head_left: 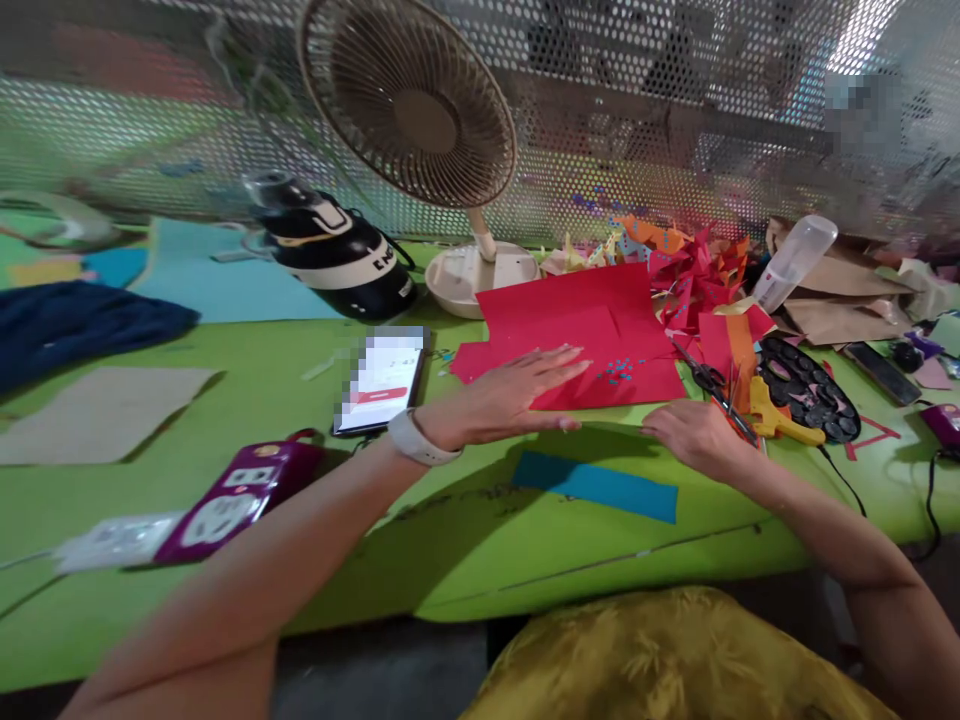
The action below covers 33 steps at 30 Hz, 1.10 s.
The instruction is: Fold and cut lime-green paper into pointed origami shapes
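My left hand (pixel 517 393) lies flat with fingers stretched out over red paper sheets (pixel 562 310), its wrist in a white band. Small blue bits (pixel 619 371) are scattered on the red paper just beyond the fingertips. At the paper's near right corner, my right hand (pixel 694 436) is closed, fingers curled together; whatever may be in them is hidden. Black-handled scissors (pixel 709 382) lie right beside it, along with a yellow-orange tool (pixel 780 415) whose kind is unclear. Closer to me, below both hands, is a blue paper strip (pixel 596 487).
A fan (pixel 484 270) and a black bottle (pixel 345 265) stand at the back. Left of my hand is a phone (pixel 379 385), with a purple power bank-like box (pixel 232 495) nearer. Crumpled paper scraps (pixel 697 270), a clear bottle (pixel 796 262) and a black palette-like tray (pixel 806 390) crowd the right.
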Each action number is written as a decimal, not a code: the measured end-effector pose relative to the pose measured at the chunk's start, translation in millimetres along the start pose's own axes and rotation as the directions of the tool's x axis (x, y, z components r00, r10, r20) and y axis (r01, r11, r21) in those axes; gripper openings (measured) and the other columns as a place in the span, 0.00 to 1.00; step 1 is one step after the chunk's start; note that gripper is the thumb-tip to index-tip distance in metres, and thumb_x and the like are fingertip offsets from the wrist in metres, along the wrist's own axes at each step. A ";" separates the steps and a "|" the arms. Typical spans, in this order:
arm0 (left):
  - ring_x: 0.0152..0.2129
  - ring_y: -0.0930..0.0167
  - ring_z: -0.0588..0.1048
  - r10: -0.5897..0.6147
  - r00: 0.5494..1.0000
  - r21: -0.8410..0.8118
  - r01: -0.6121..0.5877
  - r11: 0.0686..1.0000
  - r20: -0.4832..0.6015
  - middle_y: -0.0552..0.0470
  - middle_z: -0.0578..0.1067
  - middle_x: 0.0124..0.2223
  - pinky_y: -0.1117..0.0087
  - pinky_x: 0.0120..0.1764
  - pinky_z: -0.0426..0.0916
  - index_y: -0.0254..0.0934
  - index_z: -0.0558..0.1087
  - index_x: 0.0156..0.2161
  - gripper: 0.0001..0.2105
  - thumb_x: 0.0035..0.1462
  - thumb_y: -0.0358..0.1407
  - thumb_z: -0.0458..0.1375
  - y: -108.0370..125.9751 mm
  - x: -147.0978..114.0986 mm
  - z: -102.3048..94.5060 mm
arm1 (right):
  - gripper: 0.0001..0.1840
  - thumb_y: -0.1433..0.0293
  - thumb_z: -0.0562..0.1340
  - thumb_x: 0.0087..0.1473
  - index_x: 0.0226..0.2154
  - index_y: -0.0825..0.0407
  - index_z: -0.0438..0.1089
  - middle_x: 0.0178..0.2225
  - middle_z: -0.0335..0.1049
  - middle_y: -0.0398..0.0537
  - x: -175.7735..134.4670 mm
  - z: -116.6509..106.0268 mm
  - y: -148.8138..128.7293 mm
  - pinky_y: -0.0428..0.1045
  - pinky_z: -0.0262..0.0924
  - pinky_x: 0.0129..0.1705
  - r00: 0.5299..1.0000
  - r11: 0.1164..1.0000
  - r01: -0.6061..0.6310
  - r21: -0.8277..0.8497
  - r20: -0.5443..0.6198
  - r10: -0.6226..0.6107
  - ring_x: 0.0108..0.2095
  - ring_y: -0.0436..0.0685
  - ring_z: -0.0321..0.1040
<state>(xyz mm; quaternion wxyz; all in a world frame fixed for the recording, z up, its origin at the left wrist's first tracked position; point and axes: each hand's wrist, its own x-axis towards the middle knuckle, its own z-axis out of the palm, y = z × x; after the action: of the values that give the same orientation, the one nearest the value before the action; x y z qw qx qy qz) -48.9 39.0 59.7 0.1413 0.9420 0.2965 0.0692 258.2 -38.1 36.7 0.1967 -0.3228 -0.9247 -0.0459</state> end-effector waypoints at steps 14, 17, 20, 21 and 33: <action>0.70 0.58 0.38 0.129 0.752 0.156 -0.035 0.987 -0.646 0.53 0.33 0.74 0.47 0.67 0.47 0.50 0.30 0.71 0.37 0.66 0.49 0.48 49.3 -35.6 31.9 | 0.08 0.63 0.65 0.58 0.30 0.49 0.74 0.26 0.74 0.40 -6.9 -63.9 30.6 0.44 0.62 0.28 0.715 0.910 -0.406 0.087 -0.590 0.376 0.23 0.48 0.68; 0.70 0.56 0.40 0.213 0.865 0.115 -0.180 0.977 -0.455 0.47 0.36 0.74 0.47 0.67 0.46 0.47 0.30 0.71 0.41 0.65 0.53 0.50 57.7 -39.0 53.0 | 0.08 0.64 0.68 0.55 0.30 0.51 0.75 0.24 0.72 0.40 -11.5 -76.1 35.5 0.43 0.60 0.25 0.595 0.881 -0.440 0.176 -0.678 0.433 0.21 0.46 0.65; 0.69 0.58 0.47 0.348 0.937 0.026 -0.348 0.937 -0.014 0.46 0.45 0.73 0.52 0.68 0.45 0.47 0.36 0.72 0.42 0.62 0.58 0.50 63.2 -37.6 66.9 | 0.08 0.66 0.70 0.52 0.29 0.54 0.75 0.22 0.70 0.39 -12.4 -82.5 37.2 0.41 0.58 0.23 0.494 0.875 -0.426 0.232 -0.750 0.439 0.20 0.44 0.63; 0.69 0.58 0.48 0.360 0.929 -0.001 -0.361 0.933 0.085 0.45 0.46 0.73 0.52 0.68 0.43 0.47 0.38 0.72 0.42 0.61 0.59 0.50 64.1 -35.7 69.4 | 0.08 0.66 0.70 0.51 0.28 0.54 0.75 0.21 0.70 0.39 -11.9 -84.0 37.0 0.40 0.57 0.22 0.467 0.877 -0.419 0.235 -0.773 0.430 0.19 0.44 0.63; 0.67 0.58 0.54 0.059 0.996 0.182 -0.046 0.982 -0.068 0.41 0.58 0.69 0.54 0.68 0.39 0.38 0.56 0.68 0.41 0.60 0.64 0.45 56.4 -3.8 93.0 | 0.12 0.65 0.72 0.46 0.25 0.56 0.74 0.20 0.69 0.39 -13.6 -97.6 33.2 0.40 0.51 0.18 0.275 0.881 -0.443 0.166 -0.910 0.310 0.17 0.42 0.56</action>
<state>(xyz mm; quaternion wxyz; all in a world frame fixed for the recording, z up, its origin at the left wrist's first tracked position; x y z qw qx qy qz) -1.7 -28.4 -11.6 0.0425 0.9553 0.2815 0.0802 321.0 -40.5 119.6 0.6599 -0.4621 -0.5484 -0.2244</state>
